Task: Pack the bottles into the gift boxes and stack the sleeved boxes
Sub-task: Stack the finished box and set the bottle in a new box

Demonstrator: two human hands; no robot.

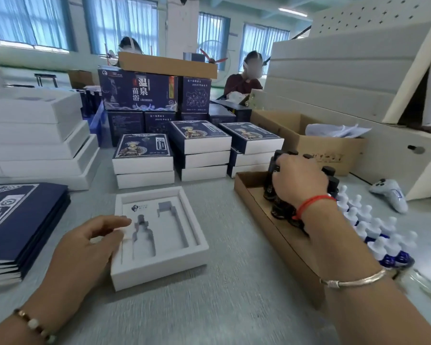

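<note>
an open white gift box (159,267) with bare bottle-shaped cutouts lies at lower centre of the frame. the left hand (85,247) rests on its left rim, fingers loosely spread. right of centre, the right hand (300,180) grips dark bottles (271,178) standing in a cardboard tray (254,197). sleeved boxes (200,143) sit stacked behind, mid-frame.

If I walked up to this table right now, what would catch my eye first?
Probably the open white gift box at the centre, its bottle-shaped slots unfilled, with the left hand resting on its edge. To the right, the right hand grips a dark bottle in a cardboard tray. Behind stand stacks of sleeved boxes.
</note>
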